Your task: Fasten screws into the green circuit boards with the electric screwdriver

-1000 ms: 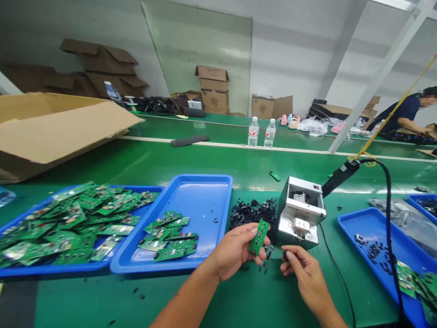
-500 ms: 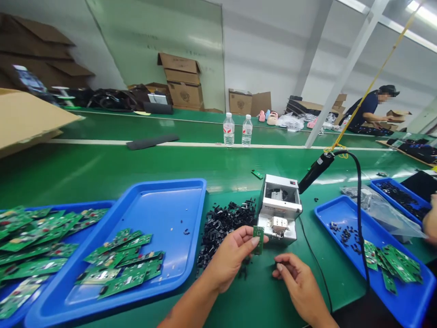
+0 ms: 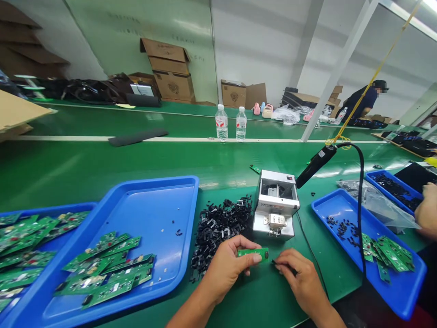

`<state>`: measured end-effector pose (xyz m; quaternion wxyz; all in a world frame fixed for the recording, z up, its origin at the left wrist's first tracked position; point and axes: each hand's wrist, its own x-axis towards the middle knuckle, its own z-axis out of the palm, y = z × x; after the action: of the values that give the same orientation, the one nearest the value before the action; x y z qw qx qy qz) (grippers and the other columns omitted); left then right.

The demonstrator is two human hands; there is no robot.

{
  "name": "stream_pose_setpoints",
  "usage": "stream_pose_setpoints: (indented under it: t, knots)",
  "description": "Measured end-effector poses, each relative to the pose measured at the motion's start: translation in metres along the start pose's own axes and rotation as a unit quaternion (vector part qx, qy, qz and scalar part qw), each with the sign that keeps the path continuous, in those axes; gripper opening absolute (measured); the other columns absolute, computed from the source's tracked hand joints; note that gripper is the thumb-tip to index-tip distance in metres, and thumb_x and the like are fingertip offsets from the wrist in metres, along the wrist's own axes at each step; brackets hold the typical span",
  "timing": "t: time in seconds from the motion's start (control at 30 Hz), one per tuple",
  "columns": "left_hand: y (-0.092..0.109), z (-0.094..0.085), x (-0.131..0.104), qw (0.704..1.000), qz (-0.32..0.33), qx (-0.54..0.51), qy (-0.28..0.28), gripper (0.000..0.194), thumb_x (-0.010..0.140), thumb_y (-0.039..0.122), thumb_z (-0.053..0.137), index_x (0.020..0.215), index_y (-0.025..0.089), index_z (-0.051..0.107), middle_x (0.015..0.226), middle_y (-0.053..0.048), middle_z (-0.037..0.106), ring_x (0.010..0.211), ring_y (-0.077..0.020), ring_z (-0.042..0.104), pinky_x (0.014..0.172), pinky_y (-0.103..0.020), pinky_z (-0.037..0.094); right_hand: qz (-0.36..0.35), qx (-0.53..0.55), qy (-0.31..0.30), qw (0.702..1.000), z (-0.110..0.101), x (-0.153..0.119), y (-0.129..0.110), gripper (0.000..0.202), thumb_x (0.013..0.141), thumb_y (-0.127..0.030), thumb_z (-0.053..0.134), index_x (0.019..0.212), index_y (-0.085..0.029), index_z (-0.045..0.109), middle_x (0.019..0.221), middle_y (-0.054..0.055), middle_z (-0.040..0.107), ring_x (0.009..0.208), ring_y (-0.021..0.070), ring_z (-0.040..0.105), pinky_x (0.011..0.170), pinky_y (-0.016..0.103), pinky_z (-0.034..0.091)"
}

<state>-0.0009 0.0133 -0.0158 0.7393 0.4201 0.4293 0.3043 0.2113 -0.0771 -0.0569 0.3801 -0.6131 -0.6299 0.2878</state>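
My left hand (image 3: pixel 232 260) pinches a small green circuit board (image 3: pixel 254 253) by its left part, and the board lies roughly level with a dark component near its right end. Just right of it, my right hand (image 3: pixel 296 273) holds a tiny black part (image 3: pixel 274 262) between thumb and fingertips, apart from the board. Behind my hands stands a silver screw-feeder machine (image 3: pixel 276 205). A heap of black plastic pieces (image 3: pixel 221 228) lies beside the machine, partly behind my left hand.
At left, a blue tray (image 3: pixel 153 196) holds green boards, beside another full tray (image 3: pixel 92 207). Right are a blue tray (image 3: pixel 406 305) of boards and black bits, a hanging black screwdriver (image 3: pixel 316 166) and another person's hand (image 3: pixel 428 209). Two bottles (image 3: pixel 221 125) stand behind.
The board in my left hand has turned from upright to level. My right hand has its small black part nearer the board's right end. The view has shifted slightly.
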Motion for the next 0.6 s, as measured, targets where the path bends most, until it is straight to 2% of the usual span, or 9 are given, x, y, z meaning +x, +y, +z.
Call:
stream_pose_setpoints:
  t: [0.1,0.17,0.27,0.37,0.47,0.6]
  knots:
    - [-0.009,0.005,0.0,0.999,-0.02,-0.042,-0.026,0.043,0.055,0.026,0.095,0.077,0.016,0.059,0.085,-0.002,0.069,0.066,-0.0144,0.066,0.06,-0.027,0.054,0.012,0.023,0.005,1.0,-0.003,-0.004,0.001,0.022,0.098,-0.036,0.057,0.097,-0.024,0.075,0.099,0.009,0.073,0.093,0.022,0.071,0.084,0.033,0.059]
    - [-0.014,0.009,0.0,0.997,-0.024,-0.054,-0.05,0.045,0.057,0.027,0.094,0.083,0.017,0.059,0.083,0.0,0.067,0.067,-0.0148,0.068,0.064,-0.028,0.055,0.031,0.059,0.008,0.998,-0.004,-0.006,0.001,0.019,0.096,-0.036,0.06,0.098,-0.024,0.076,0.105,0.01,0.074,0.098,0.0234,0.071,0.088,0.036,0.06]
    - [-0.02,0.013,-0.001,0.996,-0.027,-0.003,-0.085,0.038,0.072,0.033,0.084,0.098,0.017,0.06,0.08,0.0,0.067,0.066,-0.015,0.068,0.062,-0.027,0.054,0.059,0.118,0.024,0.991,0.0,-0.007,0.001,0.019,0.093,-0.038,0.065,0.096,-0.023,0.078,0.106,0.011,0.074,0.102,0.0248,0.071,0.091,0.038,0.061]
    - [-0.024,0.016,-0.003,0.99,-0.029,0.074,-0.116,0.025,0.089,0.036,0.065,0.102,0.017,0.055,0.068,0.001,0.066,0.054,-0.0115,0.061,0.056,-0.024,0.047,0.105,0.184,0.068,0.975,0.005,-0.004,0.002,0.023,0.089,-0.041,0.072,0.102,-0.023,0.079,0.109,0.011,0.076,0.102,0.0252,0.073,0.094,0.04,0.061]
    - [-0.025,0.018,-0.005,0.988,-0.026,0.094,-0.122,0.017,0.091,0.03,0.057,0.102,0.02,0.05,0.079,0.0,0.067,0.054,-0.0103,0.058,0.049,-0.022,0.041,0.165,0.243,0.1,0.951,0.007,0.001,0.001,0.037,0.081,-0.042,0.08,0.113,-0.023,0.076,0.114,0.012,0.077,0.098,0.0248,0.075,0.093,0.041,0.062]
    - [-0.024,0.02,-0.007,0.985,-0.01,0.116,-0.125,0.03,0.088,0.02,0.057,0.117,0.02,0.05,0.092,-0.001,0.068,0.059,-0.0096,0.057,0.054,-0.023,0.04,0.194,0.252,0.089,0.944,0.006,0.007,-0.008,0.034,0.075,-0.042,0.085,0.101,-0.021,0.08,0.102,0.011,0.08,0.091,0.0253,0.077,0.085,0.039,0.063]
